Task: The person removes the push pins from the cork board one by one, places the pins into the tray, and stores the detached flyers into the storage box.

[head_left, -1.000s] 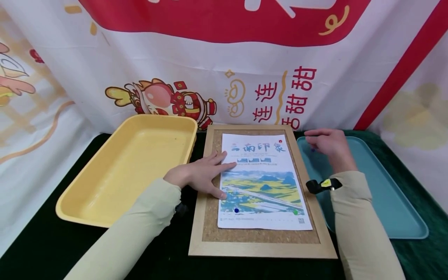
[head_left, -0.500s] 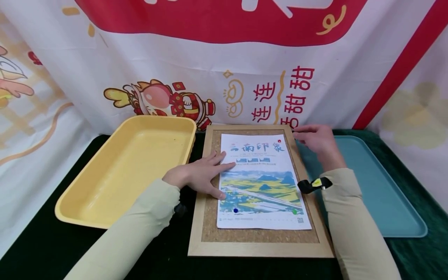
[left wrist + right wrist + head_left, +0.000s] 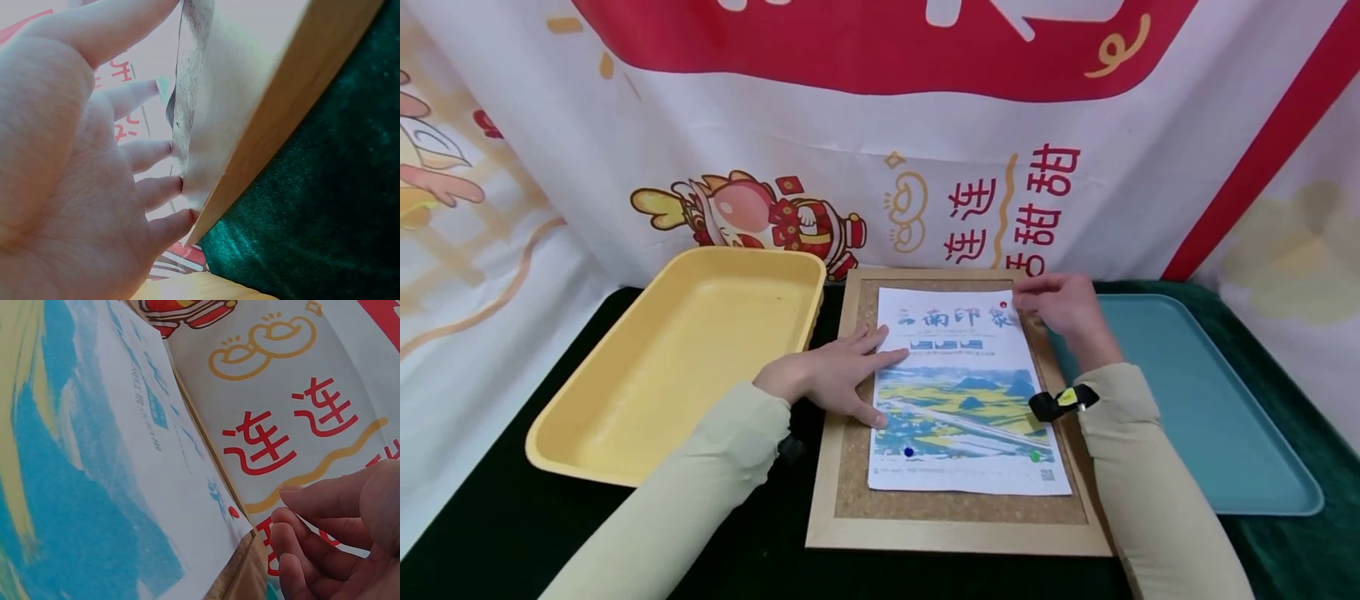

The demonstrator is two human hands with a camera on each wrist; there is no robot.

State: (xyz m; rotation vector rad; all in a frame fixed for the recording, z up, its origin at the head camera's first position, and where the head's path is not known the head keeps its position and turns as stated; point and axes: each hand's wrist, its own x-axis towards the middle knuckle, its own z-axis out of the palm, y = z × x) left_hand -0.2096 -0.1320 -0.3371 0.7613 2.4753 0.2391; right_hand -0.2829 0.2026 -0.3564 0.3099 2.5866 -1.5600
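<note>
A printed sheet (image 3: 955,350) with a landscape lies on a wood-framed corkboard (image 3: 958,535). Round pin heads dot three of its corners: red (image 3: 1003,305) at upper right, dark blue (image 3: 908,452) at lower left, green (image 3: 1035,457) at lower right. My left hand (image 3: 827,375), fingers spread, rests across the sheet's left edge; its palm (image 3: 94,181) fills much of the left wrist view. Over the board's upper right corner, my right hand (image 3: 1063,312) pinches a pushpin, hidden by the fingers. In the right wrist view the thumb and curled fingers (image 3: 306,550) show close together.
A deep yellow basin (image 3: 685,367) stands left of the board and a shallow blue tray (image 3: 1210,433) to its right. Dark green cloth (image 3: 467,517) covers the table. A white printed banner (image 3: 820,125) hangs right behind the board.
My right hand has moved left from above the blue tray to the sheet's upper right corner. The dark blue pin head seen at its fingertips is now hidden. My left hand has stayed put.
</note>
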